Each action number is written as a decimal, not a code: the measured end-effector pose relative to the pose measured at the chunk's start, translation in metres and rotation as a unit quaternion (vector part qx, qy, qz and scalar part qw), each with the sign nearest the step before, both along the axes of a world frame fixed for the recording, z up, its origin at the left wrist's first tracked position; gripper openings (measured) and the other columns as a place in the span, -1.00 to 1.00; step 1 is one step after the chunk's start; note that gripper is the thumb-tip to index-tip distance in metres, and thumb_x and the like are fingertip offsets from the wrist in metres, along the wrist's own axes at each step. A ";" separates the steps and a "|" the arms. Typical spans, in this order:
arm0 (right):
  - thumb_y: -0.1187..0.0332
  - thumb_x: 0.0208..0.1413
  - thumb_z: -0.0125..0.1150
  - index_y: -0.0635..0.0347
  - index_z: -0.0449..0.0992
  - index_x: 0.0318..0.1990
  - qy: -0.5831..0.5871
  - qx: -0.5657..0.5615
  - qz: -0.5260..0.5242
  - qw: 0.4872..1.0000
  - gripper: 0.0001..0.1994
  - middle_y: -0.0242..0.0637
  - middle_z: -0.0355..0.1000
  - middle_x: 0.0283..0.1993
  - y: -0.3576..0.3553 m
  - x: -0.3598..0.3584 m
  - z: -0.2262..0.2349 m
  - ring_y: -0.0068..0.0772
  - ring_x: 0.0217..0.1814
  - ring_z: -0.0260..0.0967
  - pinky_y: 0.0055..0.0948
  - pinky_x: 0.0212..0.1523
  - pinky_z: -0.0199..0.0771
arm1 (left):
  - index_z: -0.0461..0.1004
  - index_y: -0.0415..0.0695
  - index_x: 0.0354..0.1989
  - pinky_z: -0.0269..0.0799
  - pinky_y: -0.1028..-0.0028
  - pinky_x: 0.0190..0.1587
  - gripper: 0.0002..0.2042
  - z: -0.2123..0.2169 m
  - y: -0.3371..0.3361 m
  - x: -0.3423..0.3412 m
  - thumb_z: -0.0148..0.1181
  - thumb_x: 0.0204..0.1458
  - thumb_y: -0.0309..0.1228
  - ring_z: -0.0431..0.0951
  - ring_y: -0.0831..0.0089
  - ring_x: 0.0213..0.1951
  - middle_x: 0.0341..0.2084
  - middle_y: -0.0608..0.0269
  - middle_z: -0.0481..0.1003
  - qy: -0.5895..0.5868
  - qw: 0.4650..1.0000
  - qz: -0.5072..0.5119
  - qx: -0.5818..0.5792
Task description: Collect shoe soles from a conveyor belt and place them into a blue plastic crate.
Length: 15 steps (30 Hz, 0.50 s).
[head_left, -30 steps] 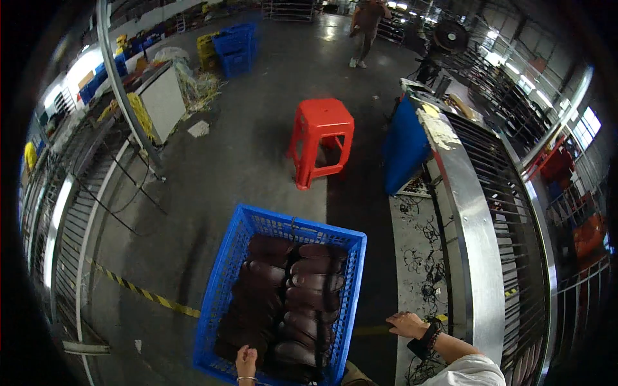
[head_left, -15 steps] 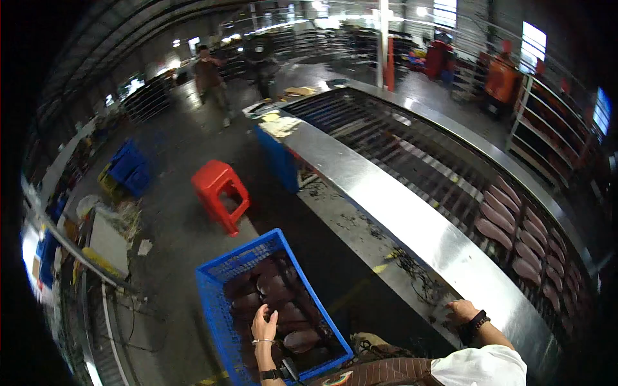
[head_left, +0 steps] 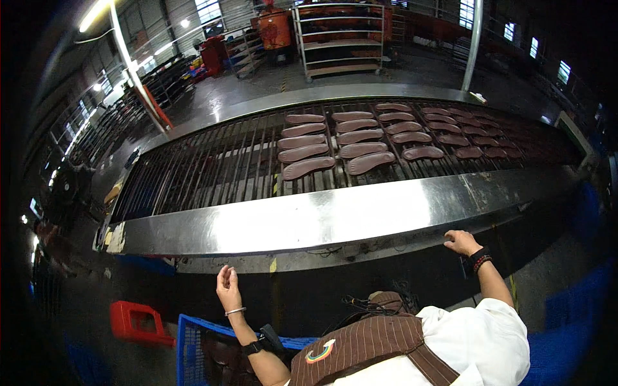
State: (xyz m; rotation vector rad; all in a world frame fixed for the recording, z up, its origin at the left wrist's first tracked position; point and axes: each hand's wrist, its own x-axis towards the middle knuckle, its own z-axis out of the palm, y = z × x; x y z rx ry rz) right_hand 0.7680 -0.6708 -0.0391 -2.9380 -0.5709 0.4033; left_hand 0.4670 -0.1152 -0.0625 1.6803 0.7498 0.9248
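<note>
Rows of brown, sole-shaped pieces point(head_left: 309, 167) lie on the barred conveyor point(head_left: 212, 168) beyond its shiny metal side rail point(head_left: 360, 202). My left hand point(head_left: 229, 289) is raised between that rail and the blue crate point(head_left: 190, 347), its fingers pointing up, slightly apart and holding nothing that shows. Farther right, my right hand point(head_left: 462, 242) hovers close to the rail's near edge, fingers loosely bent, with no object visible in it. More dark brown pieces point(head_left: 225, 355) rest inside the crate, partly hidden by my left forearm.
A red plastic stool point(head_left: 138, 323) stands left of the crate. Across the conveyor are a wheeled shelf rack point(head_left: 339, 45), an orange machine point(head_left: 275, 29) and a pale post point(head_left: 473, 48). Blue crates point(head_left: 579, 305) show dimly at the right.
My view has swung right, bringing the conveyor across the picture. My left hand has left the crate and come up toward the rail. My right hand stays near the rail.
</note>
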 end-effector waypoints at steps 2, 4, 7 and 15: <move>0.24 -0.03 0.12 0.17 0.42 -0.13 0.035 0.070 -0.074 0.994 -0.68 -0.19 0.42 -0.15 -0.014 0.010 0.007 -0.23 -0.08 0.36 -0.31 -0.07 0.33 | 0.23 -0.21 0.02 0.30 0.57 -0.15 -0.64 -0.006 0.023 0.042 0.04 0.03 -0.44 0.41 0.52 -0.21 -0.26 0.18 0.44 -0.080 0.997 0.006 0.000; 0.21 -0.07 0.12 0.19 0.45 -0.20 0.002 0.145 -0.103 0.984 -0.69 -0.16 0.45 -0.24 -0.035 0.032 0.000 -0.23 -0.15 0.40 -0.36 -0.14 0.37 | 0.17 -0.18 0.07 0.29 0.59 -0.17 -0.61 0.026 0.028 0.089 0.01 0.06 -0.40 0.40 0.51 -0.19 -0.27 0.18 0.44 -0.047 0.997 0.058 -0.015; 0.26 -0.02 0.08 0.27 0.44 -0.21 -0.009 0.263 -0.136 0.955 -0.72 -0.17 0.46 -0.26 -0.061 0.100 -0.012 -0.35 -0.19 0.41 -0.44 -0.18 0.37 | 0.19 -0.13 0.08 0.31 0.53 -0.22 -0.61 0.054 0.041 0.169 -0.02 0.08 -0.29 0.42 0.48 -0.27 -0.16 0.22 0.43 -0.077 0.991 0.103 0.023; 0.27 0.03 0.06 0.31 0.44 -0.22 0.000 0.443 -0.066 0.894 -0.73 -0.35 0.42 -0.34 -0.011 0.332 0.063 -0.59 -0.29 0.31 -0.54 -0.25 0.32 | 0.08 -0.13 0.13 0.26 0.36 -0.04 -0.51 0.097 0.080 0.399 0.02 0.02 -0.31 0.37 0.30 -0.07 -0.03 0.14 0.34 -0.150 0.986 0.022 -0.072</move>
